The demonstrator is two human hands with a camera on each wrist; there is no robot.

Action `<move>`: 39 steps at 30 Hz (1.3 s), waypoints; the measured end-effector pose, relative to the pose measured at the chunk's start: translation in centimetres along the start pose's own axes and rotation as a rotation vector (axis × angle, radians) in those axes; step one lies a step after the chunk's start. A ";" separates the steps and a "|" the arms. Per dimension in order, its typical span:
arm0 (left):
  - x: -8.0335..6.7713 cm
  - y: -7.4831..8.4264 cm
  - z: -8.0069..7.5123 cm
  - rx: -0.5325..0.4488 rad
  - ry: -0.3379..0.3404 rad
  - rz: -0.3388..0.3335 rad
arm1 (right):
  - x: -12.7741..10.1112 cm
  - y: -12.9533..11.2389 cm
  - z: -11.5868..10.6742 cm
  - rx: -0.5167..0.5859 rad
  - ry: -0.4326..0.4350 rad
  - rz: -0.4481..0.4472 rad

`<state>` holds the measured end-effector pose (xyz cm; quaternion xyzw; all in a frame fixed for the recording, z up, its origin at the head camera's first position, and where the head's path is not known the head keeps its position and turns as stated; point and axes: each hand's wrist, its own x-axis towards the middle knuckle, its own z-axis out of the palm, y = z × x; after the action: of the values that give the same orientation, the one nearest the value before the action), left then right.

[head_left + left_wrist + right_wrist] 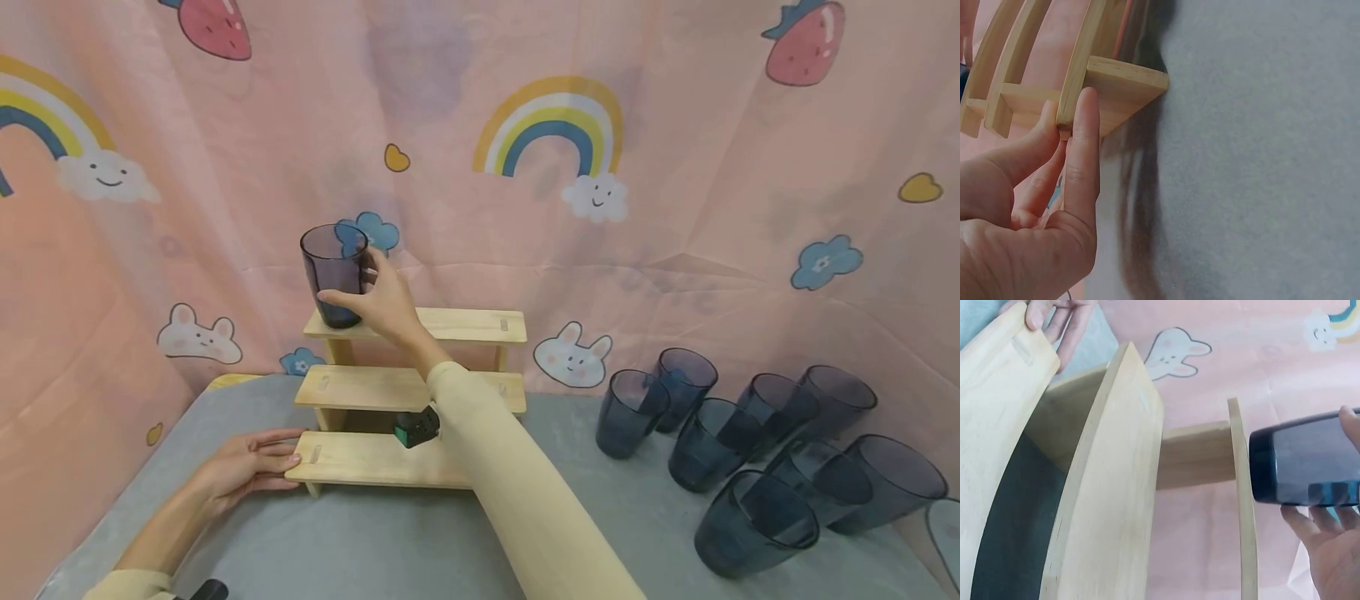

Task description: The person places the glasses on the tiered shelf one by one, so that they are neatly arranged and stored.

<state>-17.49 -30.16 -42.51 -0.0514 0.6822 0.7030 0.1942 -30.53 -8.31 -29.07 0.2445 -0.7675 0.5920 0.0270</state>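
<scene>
My right hand (pixel 386 300) grips a dark blue-purple glass tumbler (pixel 330 275) between thumb and fingers. The tumbler is upright over the left end of the top step of a three-step wooden shelf (pixel 408 387). In the right wrist view, the base of the tumbler (pixel 1304 459) is right by the top board (pixel 1244 506); whether they touch I cannot tell. Down at the left end of the lowest step, my left hand (pixel 247 467) pinches the board. The left wrist view has its thumb and fingers (pixel 1082 162) on either side of the board end (pixel 1072 94).
Several similar tumblers (pixel 708 446) stand upright and close together on the grey cloth (pixel 367 542) at the right. A pink printed curtain (pixel 450 167) hangs right behind the shelf and runs round the left side.
</scene>
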 end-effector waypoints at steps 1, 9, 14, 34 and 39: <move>0.0 0.0 0.0 0.004 0.002 0.004 | 0.0 -0.1 0.1 -0.003 -0.006 0.004; 0.0 -0.2 -0.1 0.005 -0.008 0.014 | -0.2 0.0 0.8 0.000 0.001 0.031; 0.0 -0.3 0.1 -0.002 -0.017 0.010 | -0.3 -0.2 0.1 -0.032 -0.047 0.034; -0.1 -0.8 -0.6 -0.010 -0.039 -0.004 | -4.4 -1.8 -12.2 0.035 -0.101 -0.040; 0.0 -0.8 -0.6 -0.008 -0.040 -0.014 | -6.7 -2.4 -15.6 0.031 -0.103 -0.118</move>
<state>-17.34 -30.73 -43.33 -0.0429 0.6752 0.7051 0.2123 -27.56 7.94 -24.53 0.3198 -0.7429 0.5878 0.0187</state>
